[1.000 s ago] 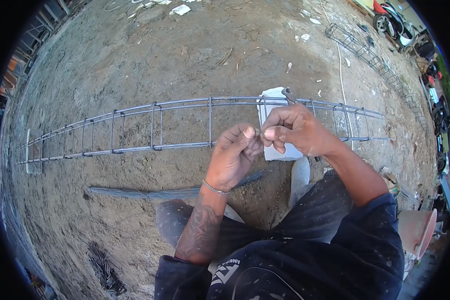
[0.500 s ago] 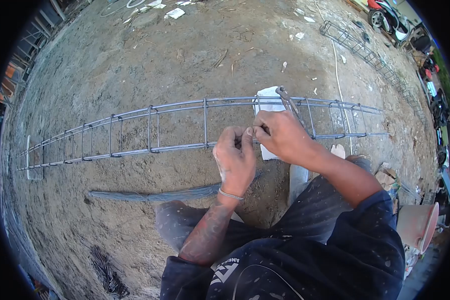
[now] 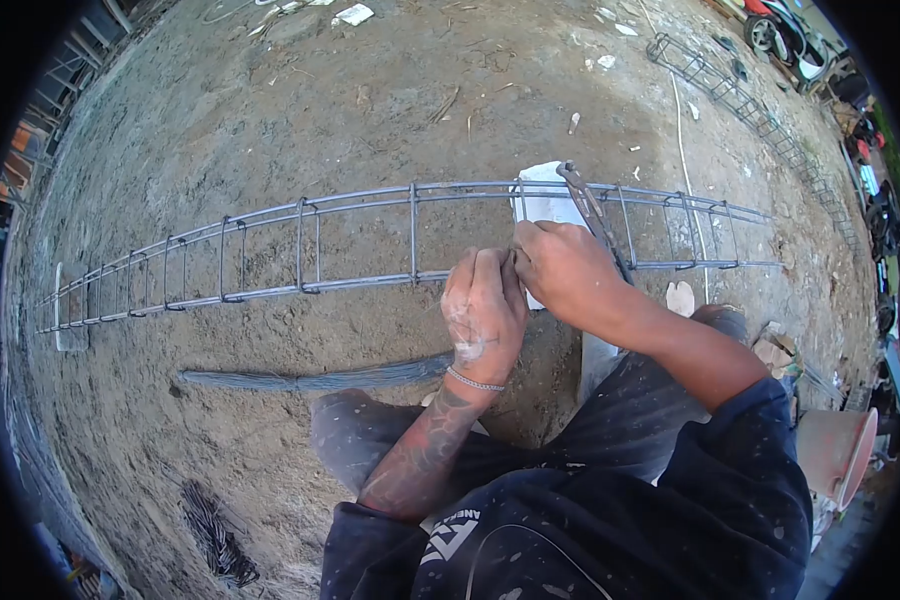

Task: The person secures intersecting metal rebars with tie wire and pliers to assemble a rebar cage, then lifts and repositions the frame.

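A long rebar cage (image 3: pixel 300 245) with rectangular stirrups lies across in front of me. Both my hands meet at its near bar, right of a stirrup. My left hand (image 3: pixel 482 305) has its back turned up, its fingers curled and closed at the bar. Against it, my right hand (image 3: pixel 565 265) is closed in a pinch. Whatever sits between the fingertips is hidden. Pincers (image 3: pixel 588 205) slant over the cage beside my right hand; whether they rest on the bars or touch the hand, I cannot tell. A white block (image 3: pixel 545 205) is under the cage there.
A bundle of thin tie wire (image 3: pixel 360 377) lies on the dirt before my knees. Dark wire (image 3: pixel 215 535) is at lower left. Another rebar cage (image 3: pixel 750 115) lies far right, near a motorbike (image 3: pixel 785 45). A bucket (image 3: pixel 835 455) stands at my right.
My left hand has rolled over, so its back now faces up, and its fingers have come to the near bar. My right hand stays beside it, still pinching. The view has shifted slightly.
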